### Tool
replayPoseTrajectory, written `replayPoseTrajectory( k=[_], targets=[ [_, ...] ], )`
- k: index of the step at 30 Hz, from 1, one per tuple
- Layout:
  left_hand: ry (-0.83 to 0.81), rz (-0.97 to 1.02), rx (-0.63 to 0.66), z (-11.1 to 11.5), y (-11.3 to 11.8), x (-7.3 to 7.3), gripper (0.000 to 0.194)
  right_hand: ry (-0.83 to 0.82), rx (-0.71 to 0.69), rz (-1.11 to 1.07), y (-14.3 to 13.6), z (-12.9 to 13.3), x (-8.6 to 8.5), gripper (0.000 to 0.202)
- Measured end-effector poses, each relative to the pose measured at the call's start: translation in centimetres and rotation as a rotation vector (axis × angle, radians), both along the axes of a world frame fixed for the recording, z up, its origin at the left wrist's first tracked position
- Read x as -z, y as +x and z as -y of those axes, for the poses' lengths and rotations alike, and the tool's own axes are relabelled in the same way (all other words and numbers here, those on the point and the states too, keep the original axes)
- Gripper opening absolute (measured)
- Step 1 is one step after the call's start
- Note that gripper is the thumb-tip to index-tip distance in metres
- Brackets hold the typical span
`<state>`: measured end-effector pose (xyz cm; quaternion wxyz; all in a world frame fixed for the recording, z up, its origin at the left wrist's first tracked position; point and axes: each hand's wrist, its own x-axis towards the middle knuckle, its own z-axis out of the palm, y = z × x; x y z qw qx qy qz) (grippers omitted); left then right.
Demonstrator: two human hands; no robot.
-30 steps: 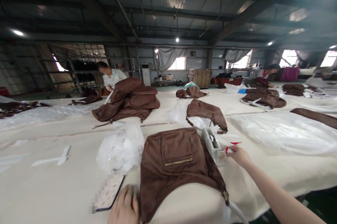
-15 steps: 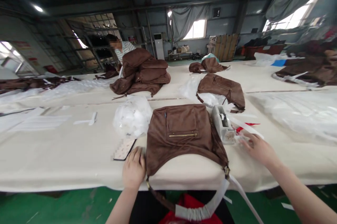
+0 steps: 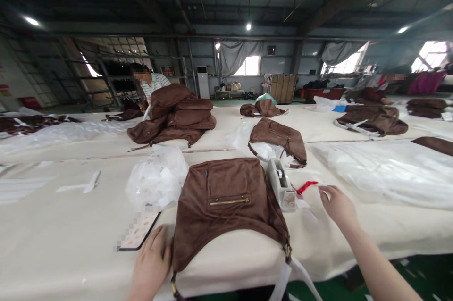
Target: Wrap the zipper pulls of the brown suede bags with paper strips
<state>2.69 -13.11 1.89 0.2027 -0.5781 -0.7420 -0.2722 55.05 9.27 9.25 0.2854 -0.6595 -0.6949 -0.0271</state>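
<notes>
A brown bag (image 3: 230, 225) lies flat on the cream table (image 3: 88, 225), its gold zipper facing up and its strap hanging toward the front edge. My left hand (image 3: 152, 258) rests at the bag's left edge, fingers laid on the table beside a dark-edged phone-like item (image 3: 138, 232). To the right of the bag stands a grey tape dispenser (image 3: 282, 185). Beyond it, my right hand (image 3: 334, 202) is pinched near the end of a red strip (image 3: 306, 188); whatever lies between its fingertips is too small to name.
A crumpled clear plastic bag (image 3: 157, 178) sits left of the bag. Farther back are stacked brown bags (image 3: 180, 117) and another brown bag (image 3: 279, 138). Plastic sheets (image 3: 382, 169) spread at the right. A person (image 3: 152, 81) stands behind the stack; another person is at the far right.
The view has tilted up and shifted right. My right hand has moved away from the tape dispenser, and its fingers have come together near the red strip. My left hand stays beside the bag.
</notes>
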Motion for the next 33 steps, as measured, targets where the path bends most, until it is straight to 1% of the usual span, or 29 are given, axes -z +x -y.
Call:
replayPoseTrajectory(
  k=[1,2,3,4,5,6,7,8,9,10,11,12,13,15,16,17,19,20,21,22,24,26,29,33],
  targets=[
    [0.051,0.035,0.006,0.2,1.1,-1.4,0.044,0.072,0.003,-0.054,-1.1,1.5,-1.5,0.029],
    [0.09,0.075,0.02,0.6,2.6,-3.1,0.045,0.135,-0.039,-0.12,-2.5,3.5,-3.0,0.027],
    [0.112,0.1,0.07,1.0,4.5,-5.0,0.046,0.179,-0.129,-0.19,-4.2,5.6,-4.5,0.024],
    [0.129,0.11,0.14,1.6,6.5,-7.0,0.047,0.179,-0.282,-0.251,-6.1,7.9,-5.8,0.021],
    [0.121,0.107,0.218,2.1,8.5,-8.9,0.048,0.141,-0.472,-0.278,-8.2,10.3,-7.0,0.018],
    [0.112,0.075,0.313,2.6,10.5,-10.6,0.05,0.065,-0.668,-0.264,-10.3,12.5,-7.8,0.015],
    [0.105,0.007,0.445,3.0,12.2,-11.9,0.053,-0.038,-0.856,-0.229,-12.3,14.5,-8.4,0.013],
    [0.115,-0.055,0.583,3.3,13.5,-12.7,0.054,-0.14,-1.032,-0.202,-14.1,16.2,-8.8,0.011],
    [0.085,-0.103,0.696,3.6,14.5,-13.1,0.053,-0.185,-1.186,-0.198,-15.7,17.5,-8.9,0.01],
    [0.052,-0.129,0.776,3.8,15.1,-13.0,0.052,-0.216,-1.292,-0.206,-16.9,18.5,-8.9,0.01],
    [0.008,-0.125,0.817,4.0,15.4,-12.6,0.051,-0.231,-1.362,-0.227,-17.8,19.1,-8.9,0.012],
    [-0.045,-0.095,0.821,4.2,15.4,-12.0,0.05,-0.249,-1.395,-0.258,-18.5,19.4,-8.9,0.015],
    [-0.089,-0.049,0.797,4.4,15.1,-11.4,0.048,-0.291,-1.395,-0.287,-18.9,19.4,-8.8,0.016],
    [-0.161,0.077,0.702,4.9,14.3,-10.3,0.041,-0.405,-1.339,-0.355,-19.4,18.4,-8.5,0.019],
    [-0.2,0.16,0.646,5.2,13.7,-10.1,0.035,-0.452,-1.285,-0.401,-19.5,17.5,-8.0,0.02],
    [-0.232,0.256,0.587,5.5,13.1,-10.1,0.028,-0.488,-1.202,-0.459,-19.8,16.4,-7.3,0.023],
    [-0.269,0.471,0.464,6.0,11.8,-10.6,0.014,-0.538,-0.97,-0.578,-20.4,13.7,-5.0,0.03],
    [-0.272,0.57,0.415,6.3,11.2,-10.9,0.011,-0.606,-0.816,-0.616,-20.9,12.3,-3.6,0.034],
    [-0.259,0.656,0.375,6.5,10.6,-11.2,0.012,-0.689,-0.697,-0.588,-21.5,10.9,-2.1,0.036],
    [-0.237,0.728,0.346,6.7,10.1,-11.4,0.016,-0.757,-0.615,-0.511,-22.1,9.6,-0.7,0.038],
    [-0.193,0.854,0.314,7.0,9.4,-11.6,0.027,-0.824,-0.499,-0.404,-23.5,7.3,1.5,0.04],
    [-0.181,0.964,0.306,7.2,9.1,-11.3,0.036,-0.827,-0.422,-0.464,-24.8,5.7,2.7,0.044],
    [-0.232,1.085,0.324,7.3,9.1,-10.6,0.043,-0.82,-0.357,-0.669,-26.2,4.3,3.4,0.044],
    [-0.256,1.198,0.371,7.3,9.4,-10.1,0.046,-0.86,-0.301,-0.855,-26.6,4.2,3.9,0.033]
  ],
)
